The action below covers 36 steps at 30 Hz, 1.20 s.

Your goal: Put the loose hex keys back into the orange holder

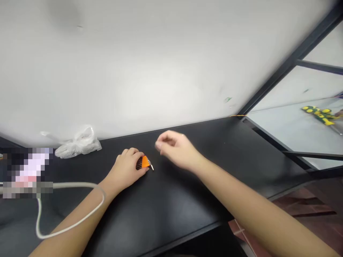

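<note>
My left hand (128, 167) rests on the black table (171, 210) with its fingers closed round a small orange holder of hex keys (145, 162), whose metal ends stick out to the right. My right hand (174, 148) hovers just right of and above that holder. It is blurred by motion, its fingertips bunched together and pointing left. I cannot make out anything between them.
A crumpled clear plastic bag (79, 144) lies at the back left against the white wall. A grey cable (66, 203) loops across my left forearm. A black metal frame (281, 71) stands at right, with yellow-green objects (320, 114) beyond it.
</note>
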### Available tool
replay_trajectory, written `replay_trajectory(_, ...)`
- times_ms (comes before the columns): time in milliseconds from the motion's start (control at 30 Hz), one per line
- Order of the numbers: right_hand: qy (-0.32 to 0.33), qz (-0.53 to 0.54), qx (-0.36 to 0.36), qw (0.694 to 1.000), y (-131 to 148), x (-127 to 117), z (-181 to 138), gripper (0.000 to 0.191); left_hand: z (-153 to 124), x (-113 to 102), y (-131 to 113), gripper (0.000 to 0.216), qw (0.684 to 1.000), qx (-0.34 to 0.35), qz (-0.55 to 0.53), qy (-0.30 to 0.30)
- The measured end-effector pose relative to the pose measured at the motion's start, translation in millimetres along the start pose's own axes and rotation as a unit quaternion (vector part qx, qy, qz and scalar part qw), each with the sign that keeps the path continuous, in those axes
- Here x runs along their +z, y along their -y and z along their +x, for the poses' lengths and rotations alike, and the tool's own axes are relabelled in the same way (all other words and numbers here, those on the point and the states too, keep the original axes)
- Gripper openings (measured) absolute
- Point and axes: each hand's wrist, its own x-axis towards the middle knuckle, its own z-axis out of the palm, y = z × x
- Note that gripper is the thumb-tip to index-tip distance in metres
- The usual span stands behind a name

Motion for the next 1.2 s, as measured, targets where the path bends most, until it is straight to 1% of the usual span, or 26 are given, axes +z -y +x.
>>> replay_trajectory(100,0.068,-0.079,-0.058,0.993,-22.8,16.5,-9.5,0.022,-4.3,4.9,0.7,0.04,0.999,-0.009,-0.042,-0.012)
replay_trajectory(200,0.092,-0.113,-0.083,0.986,-38.7,33.4,-16.1,0.018,-12.6,5.9,-2.7,0.039,0.995,-0.032,-0.093,-0.011)
replay_trajectory(300,0.105,-0.138,-0.118,0.978,-41.4,44.1,-17.2,0.017,-15.4,6.0,-5.1,0.034,0.992,-0.033,-0.122,-0.009)
replay_trajectory(367,0.102,-0.145,-0.133,0.975,-40.3,47.6,-17.1,0.021,-15.0,6.3,-5.0,0.031,0.991,-0.032,-0.126,-0.01)
replay_trajectory(467,0.09,-0.134,-0.126,0.979,-41.6,46.0,-16.8,0.029,-14.8,6.7,-3.0,0.029,0.992,-0.021,-0.122,-0.016)
replay_trajectory(533,0.072,-0.14,-0.111,0.981,-45.2,38.7,-15.2,0.029,-15.6,6.4,-0.7,0.03,0.993,-0.017,-0.116,-0.026)
replay_trajectory(600,0.061,-0.16,-0.094,0.981,-49.4,26.9,-12.4,0.023,-16.5,5.1,2.2,0.032,0.992,-0.02,-0.117,-0.031)
replay_trajectory(633,0.064,-0.169,-0.08,0.98,-51.3,20.4,-10.9,0.02,-16.9,4.1,3.7,0.032,0.992,-0.022,-0.119,-0.03)
replay_trajectory(667,0.079,-0.177,-0.069,0.979,-52.8,14.2,-9.8,0.019,-17.2,3.0,5.0,0.032,0.992,-0.022,-0.119,-0.029)
replay_trajectory(700,0.094,-0.187,-0.072,0.975,-53.7,9.2,-9.1,0.019,-17.5,2.0,6.0,0.033,0.993,-0.02,-0.117,-0.028)
replay_trajectory(767,0.085,-0.219,-0.102,0.967,-53.6,4.2,-9.5,0.018,-18.2,0.3,6.6,0.035,0.993,-0.016,-0.11,-0.032)
replay_trajectory(833,0.067,-0.227,-0.12,0.964,-51.0,7.2,-11.9,0.011,-19.2,-0.1,4.7,0.039,0.992,-0.027,-0.115,-0.053)
replay_trajectory(900,0.029,-0.226,-0.172,0.958,-46.2,16.4,-15.3,0.017,-20.5,1.0,0.6,0.041,0.987,-0.025,-0.14,-0.069)
replay_trajectory(933,0.022,-0.218,-0.197,0.956,-43.5,22.2,-17.0,0.02,-21.1,2.0,-1.9,0.041,0.986,-0.015,-0.151,-0.069)
replay_trajectory(1000,0.037,-0.203,-0.234,0.95,-38.8,33.0,-20.2,0.019,-21.9,4.4,-6.4,0.041,0.984,0.006,-0.165,-0.065)
replay_trajectory(1100,0.047,-0.198,-0.249,0.947,-36.1,41.6,-23.9,0.019,-22.1,7.1,-10.2,0.039,0.982,0.027,-0.175,-0.072)
replay_trajectory(1200,0.041,-0.202,-0.253,0.945,-38.6,40.8,-24.8,0.028,-21.7,7.8,-11.1,0.04,0.976,0.036,-0.2,-0.08)
